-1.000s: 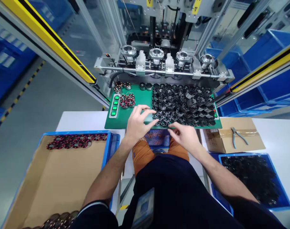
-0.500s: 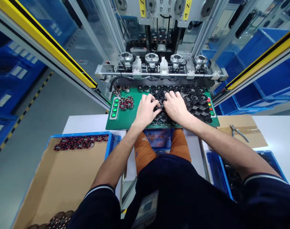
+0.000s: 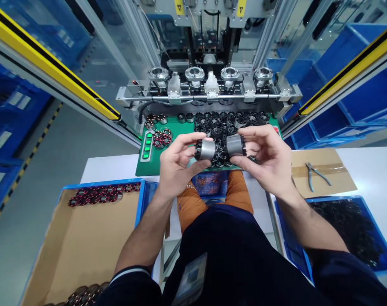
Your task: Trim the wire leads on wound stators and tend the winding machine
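Observation:
Between the thumb and fingers of my left hand point(image 3: 180, 163) is a grey metal ring core point(image 3: 207, 150) with a black toothed edge facing left. My right hand point(image 3: 268, 157) grips a similar ring core point(image 3: 235, 145), its outer black toothed edge facing right. A small gap separates the two cores, held side by side above the green work plate point(image 3: 180, 165). Many black toothed cores point(image 3: 215, 121) stand packed on the plate behind and below my hands. Copper-wound cores point(image 3: 162, 138) sit at the plate's left.
A machine with four round metal fixtures point(image 3: 195, 74) stands behind the plate. At the left is a cardboard-lined blue bin point(image 3: 94, 238) with wound cores. Pliers point(image 3: 317, 175) lie on cardboard, near a blue bin of black parts point(image 3: 349, 231).
Both hands have risen from the packed cores toward me and moved apart, each now with one core in its fingers. The view has shifted slightly.

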### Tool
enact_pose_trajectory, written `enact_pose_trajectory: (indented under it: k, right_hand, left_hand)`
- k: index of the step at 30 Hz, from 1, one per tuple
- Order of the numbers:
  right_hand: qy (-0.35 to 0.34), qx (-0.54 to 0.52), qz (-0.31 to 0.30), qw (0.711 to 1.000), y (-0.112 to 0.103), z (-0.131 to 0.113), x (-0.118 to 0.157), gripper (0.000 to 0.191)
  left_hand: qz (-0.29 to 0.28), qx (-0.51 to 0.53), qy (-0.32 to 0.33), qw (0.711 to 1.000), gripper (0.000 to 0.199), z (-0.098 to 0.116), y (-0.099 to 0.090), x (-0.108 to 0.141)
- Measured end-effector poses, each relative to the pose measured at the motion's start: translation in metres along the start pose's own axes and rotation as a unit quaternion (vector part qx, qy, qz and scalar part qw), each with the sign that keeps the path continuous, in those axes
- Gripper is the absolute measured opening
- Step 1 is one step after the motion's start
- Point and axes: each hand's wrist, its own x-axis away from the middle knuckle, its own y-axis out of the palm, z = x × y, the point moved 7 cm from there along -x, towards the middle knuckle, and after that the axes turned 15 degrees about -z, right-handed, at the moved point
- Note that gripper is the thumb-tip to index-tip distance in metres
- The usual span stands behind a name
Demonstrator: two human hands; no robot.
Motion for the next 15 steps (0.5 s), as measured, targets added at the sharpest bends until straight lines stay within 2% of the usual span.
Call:
enact_pose_trajectory:
  k: [2, 3, 4, 5, 7, 9, 11, 13, 15]
  right_hand:
    - [0.002, 0.029, 0.006, 1.000, -0.014, -0.001, 0.014, 0.053]
    - [0.004, 0.058, 0.026, 0.998, -0.028, 0.000, 0.023, 0.055]
    - [0.008, 0.092, 0.057, 0.994, -0.046, 0.003, 0.035, 0.056]
    - [0.016, 0.131, 0.097, 0.986, -0.067, 0.008, 0.049, 0.057]
    - [0.046, 0.201, 0.179, 0.962, -0.112, 0.028, 0.080, 0.057]
    - [0.094, 0.248, 0.233, 0.936, -0.152, 0.060, 0.113, 0.055]
    - [0.152, 0.275, 0.258, 0.914, -0.179, 0.099, 0.140, 0.058]
    - [0.202, 0.287, 0.270, 0.897, -0.191, 0.138, 0.160, 0.061]
    - [0.258, 0.284, 0.257, 0.887, -0.190, 0.173, 0.170, 0.062]
  left_hand:
    - [0.017, -0.082, 0.011, 0.996, 0.048, 0.011, -0.017, 0.005]
    - [0.034, -0.149, 0.011, 0.988, 0.047, 0.017, -0.031, 0.009]
    - [0.054, -0.230, 0.001, 0.972, 0.047, 0.022, -0.047, 0.014]
    - [0.078, -0.328, -0.010, 0.941, 0.045, 0.027, -0.063, 0.020]
    - [0.106, -0.419, -0.084, 0.898, 0.046, 0.022, -0.095, 0.033]
    - [0.117, -0.434, -0.156, 0.880, 0.043, 0.005, -0.117, 0.046]
    - [0.132, -0.404, -0.212, 0.880, 0.044, -0.022, -0.126, 0.061]
    - [0.144, -0.360, -0.249, 0.888, 0.047, -0.057, -0.125, 0.075]
    - [0.146, -0.322, -0.279, 0.893, 0.046, -0.093, -0.120, 0.086]
